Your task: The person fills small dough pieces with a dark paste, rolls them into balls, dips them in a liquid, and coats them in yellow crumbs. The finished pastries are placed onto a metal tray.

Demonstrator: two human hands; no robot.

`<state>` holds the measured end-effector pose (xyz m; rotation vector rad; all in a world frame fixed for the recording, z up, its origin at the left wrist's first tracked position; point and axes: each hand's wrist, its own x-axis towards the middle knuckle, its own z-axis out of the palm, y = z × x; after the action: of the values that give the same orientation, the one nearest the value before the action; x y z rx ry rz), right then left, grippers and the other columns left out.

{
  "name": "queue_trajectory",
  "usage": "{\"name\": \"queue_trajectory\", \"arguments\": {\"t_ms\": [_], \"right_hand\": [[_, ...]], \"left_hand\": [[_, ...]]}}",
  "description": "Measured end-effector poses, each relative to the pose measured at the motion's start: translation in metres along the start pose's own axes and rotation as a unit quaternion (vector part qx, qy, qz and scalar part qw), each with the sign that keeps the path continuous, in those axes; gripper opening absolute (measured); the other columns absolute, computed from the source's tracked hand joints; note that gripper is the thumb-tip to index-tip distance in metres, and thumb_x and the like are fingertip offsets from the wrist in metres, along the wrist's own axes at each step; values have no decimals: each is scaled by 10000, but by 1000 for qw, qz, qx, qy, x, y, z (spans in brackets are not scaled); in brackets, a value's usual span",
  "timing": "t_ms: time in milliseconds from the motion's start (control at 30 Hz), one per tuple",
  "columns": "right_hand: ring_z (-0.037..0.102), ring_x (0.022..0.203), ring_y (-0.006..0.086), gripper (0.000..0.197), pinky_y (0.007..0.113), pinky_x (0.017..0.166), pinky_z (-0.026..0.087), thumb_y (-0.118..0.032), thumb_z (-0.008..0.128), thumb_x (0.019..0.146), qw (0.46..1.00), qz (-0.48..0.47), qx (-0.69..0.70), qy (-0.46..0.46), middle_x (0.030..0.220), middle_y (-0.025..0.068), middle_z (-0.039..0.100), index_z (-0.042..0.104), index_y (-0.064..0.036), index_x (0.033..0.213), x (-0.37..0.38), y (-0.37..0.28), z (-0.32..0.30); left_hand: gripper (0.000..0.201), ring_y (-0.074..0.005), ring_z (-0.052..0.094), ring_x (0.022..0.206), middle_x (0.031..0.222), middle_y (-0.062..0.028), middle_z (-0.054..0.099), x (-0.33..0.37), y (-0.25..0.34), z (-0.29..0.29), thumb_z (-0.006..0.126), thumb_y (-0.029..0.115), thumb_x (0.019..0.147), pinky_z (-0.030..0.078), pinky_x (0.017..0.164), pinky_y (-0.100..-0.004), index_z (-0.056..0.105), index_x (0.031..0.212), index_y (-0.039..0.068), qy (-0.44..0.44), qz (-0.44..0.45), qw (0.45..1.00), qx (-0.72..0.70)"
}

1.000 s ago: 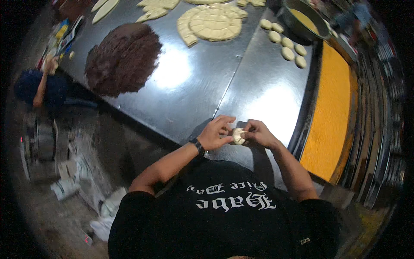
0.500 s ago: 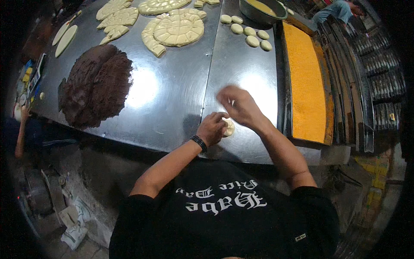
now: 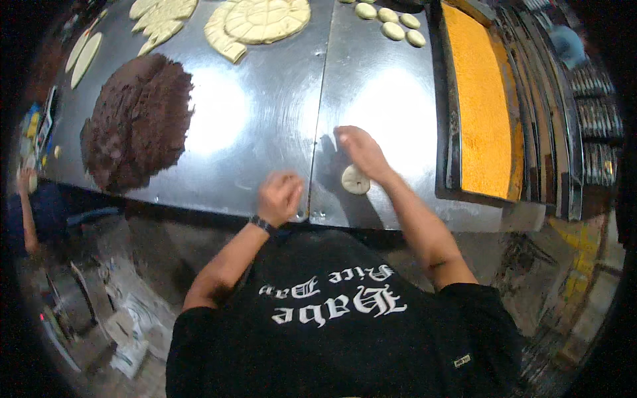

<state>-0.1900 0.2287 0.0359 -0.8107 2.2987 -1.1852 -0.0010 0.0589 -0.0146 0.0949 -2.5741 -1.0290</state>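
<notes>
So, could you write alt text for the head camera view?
A person's open right hand is beside a small round dough piece on a metal table; the left hand, blurred, is to its left. Farther off lie a dark brown mound, flat dough shapes and dough rounds.

Your left forearm [image 3: 225, 265] slants toward one o'clock, and your left hand [image 3: 281, 198] curls loosely, slightly blurred. Your right forearm [image 3: 424, 229] angles toward eleven o'clock, your right hand [image 3: 361, 152] outstretched the same way.

A metal table [image 3: 265, 126] bears dough [image 3: 356, 180] and brown paste [image 3: 138, 123].
</notes>
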Motion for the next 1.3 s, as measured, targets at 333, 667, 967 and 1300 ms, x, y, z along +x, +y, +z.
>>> {"name": "queue_trajectory", "arguments": {"t_ms": [333,667,967,1300], "right_hand": [[596,787,266,180,354,662,502,-134,685,756,936,-291,-158,-116,861,95,595,650,-58,915,-57,21,-41],[614,762,341,210,424,667,495,-178,630,772,943,-183,-187,-205,809,155,612,533,-16,864,-31,11,-36],[619,866,377,263,457,767,489,-165,529,824,942,-19,-304,-143,907,217,636,566,-26,1044,14,-89,-41],[357,1253,426,472,463,1042,294,-238,478,898,920,-86,-362,124,1301,231,438,417,21,1288,-11,-12,50]], "left_hand": [[255,-268,488,1112,1136,-61,559,32,21,13,627,131,740,366,911,-416,610,990,79,74,-35,982,168],[240,-266,492,1111,1113,-65,563,31,22,9,615,133,736,379,920,-421,615,970,78,69,-38,980,181],[254,-279,469,1157,1146,-57,558,30,13,7,627,132,745,365,932,-434,615,997,103,73,-36,990,119],[196,-282,479,1170,1124,-55,584,23,7,-1,624,103,738,359,955,-425,642,933,94,54,-34,998,18]]}}
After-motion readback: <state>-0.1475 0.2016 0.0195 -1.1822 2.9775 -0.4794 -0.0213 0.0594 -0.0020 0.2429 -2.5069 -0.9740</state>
